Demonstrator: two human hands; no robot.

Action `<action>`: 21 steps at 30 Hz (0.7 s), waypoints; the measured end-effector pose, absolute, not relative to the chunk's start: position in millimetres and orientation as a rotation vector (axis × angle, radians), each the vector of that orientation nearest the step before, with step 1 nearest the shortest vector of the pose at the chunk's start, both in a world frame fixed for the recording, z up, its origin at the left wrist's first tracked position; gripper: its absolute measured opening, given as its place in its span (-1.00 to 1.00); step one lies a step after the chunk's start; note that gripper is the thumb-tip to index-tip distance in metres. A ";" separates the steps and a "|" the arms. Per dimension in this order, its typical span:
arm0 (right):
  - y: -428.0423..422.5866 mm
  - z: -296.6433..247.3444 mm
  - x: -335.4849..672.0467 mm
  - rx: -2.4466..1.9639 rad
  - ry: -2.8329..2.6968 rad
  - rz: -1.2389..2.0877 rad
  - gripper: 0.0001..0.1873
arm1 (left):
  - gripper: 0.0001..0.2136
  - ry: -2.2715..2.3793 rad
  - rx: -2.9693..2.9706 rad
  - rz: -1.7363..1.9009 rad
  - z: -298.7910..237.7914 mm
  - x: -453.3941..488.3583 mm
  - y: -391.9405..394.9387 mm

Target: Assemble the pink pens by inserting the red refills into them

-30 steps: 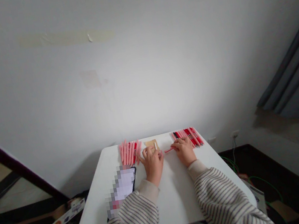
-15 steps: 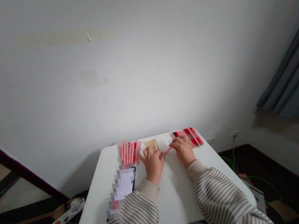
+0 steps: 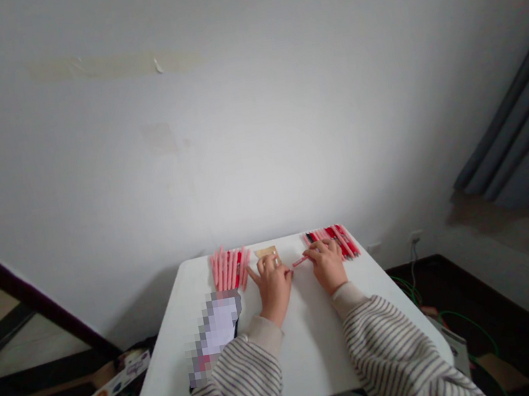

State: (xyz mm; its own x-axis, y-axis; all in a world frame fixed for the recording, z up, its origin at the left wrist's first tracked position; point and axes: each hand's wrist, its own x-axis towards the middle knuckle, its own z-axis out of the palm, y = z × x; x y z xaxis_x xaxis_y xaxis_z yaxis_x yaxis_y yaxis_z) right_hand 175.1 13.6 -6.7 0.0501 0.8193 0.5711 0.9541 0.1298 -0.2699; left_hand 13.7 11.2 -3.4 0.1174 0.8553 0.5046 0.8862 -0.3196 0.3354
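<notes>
Both my hands rest at the far middle of a small white table (image 3: pixel 311 352). My right hand (image 3: pixel 327 267) pinches a thin pink pen (image 3: pixel 299 261) that points left towards my left hand (image 3: pixel 273 284). The left hand's fingers are curled and closed beside the pen's tip; what they hold is too small to name. A row of pink and red pens (image 3: pixel 230 268) lies left of the left hand. Another row of red and pink pens (image 3: pixel 335 241) lies just behind the right hand. A small tan card (image 3: pixel 266 252) sits between the rows, partly hidden by my left fingers.
A phone (image 3: pixel 216 334) lies on the table's left side by my left sleeve. A white wall rises right behind the table. Green cables (image 3: pixel 447 319) and a cardboard piece (image 3: pixel 499 371) lie on the dark floor at right; a printed box (image 3: pixel 107 391) lies at left.
My left hand shifted slightly to the right, its fingers closing near the pen's tip. The white piece seen above its fingers earlier no longer shows. My right hand kept the pen in nearly the same place.
</notes>
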 end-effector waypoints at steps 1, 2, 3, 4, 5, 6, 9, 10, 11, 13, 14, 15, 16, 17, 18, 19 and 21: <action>13.2 -6.2 174.7 -1.735 -1.782 -0.278 -0.74 | -0.92 -1.791 -2.311 -0.981 -3.7 14.0 11.6; 12.9 -5.9 174.5 -1.756 -1.777 -0.276 -0.74 | -0.92 -1.782 -2.311 -0.975 -3.7 14.3 11.8; 12.8 -5.6 174.2 -1.775 -1.776 -0.272 -0.75 | -0.92 -1.778 -2.311 -0.968 -3.5 14.4 11.8; 12.7 -5.4 174.1 -1.792 -1.779 -0.263 -0.75 | -0.92 -1.778 -2.309 -0.963 -3.0 14.5 11.7; 12.7 -5.2 174.0 -1.805 -1.780 -0.253 -0.75 | -0.93 -1.780 -2.307 -0.959 -2.4 14.6 11.5; 12.7 -5.0 173.9 -1.813 -1.781 -0.242 -0.75 | -0.93 -1.781 -2.304 -0.956 -1.7 14.6 11.2; 12.4 -4.5 173.7 -1.818 -1.778 -0.218 -0.75 | -0.94 -1.789 -2.294 -0.955 0.5 14.6 10.3; 12.2 -4.3 173.6 -1.817 -1.776 -0.214 -0.75 | -0.95 -1.787 -2.295 -0.956 0.9 14.6 10.1; 12.0 -4.2 173.5 -1.818 -1.774 -0.210 -0.76 | -0.95 -1.786 -2.298 -0.958 1.2 14.6 10.0; 11.5 -4.1 173.3 -1.820 -1.770 -0.205 -0.77 | -0.95 -1.782 -2.308 -0.963 1.2 14.7 9.9; 11.3 -4.0 173.2 -1.821 -1.770 -0.201 -0.77 | -0.95 -1.780 -2.312 -0.966 1.0 14.7 10.0; 11.2 -4.0 173.1 -1.824 -1.772 -0.198 -0.77 | -0.95 -1.780 -2.313 -0.968 0.7 14.7 10.1; 11.1 -3.9 173.0 -1.828 -1.773 -0.195 -0.77 | -0.95 -1.780 -2.311 -0.971 0.3 14.7 10.1; 11.1 -4.0 172.9 -1.832 -1.775 -0.192 -0.77 | -0.96 -1.778 -2.310 -0.974 -0.1 14.6 10.2; 11.2 -4.0 172.8 -1.834 -1.775 -0.189 -0.77 | -0.96 -1.775 -2.310 -0.977 -0.4 14.4 10.3; 11.3 -4.2 172.8 -1.835 -1.774 -0.187 -0.78 | -0.96 -1.773 -2.309 -0.980 -0.7 14.3 10.4; 11.6 -4.6 172.8 -1.834 -1.770 -0.186 -0.78 | -0.97 -1.769 -2.310 -0.982 -1.2 13.9 10.7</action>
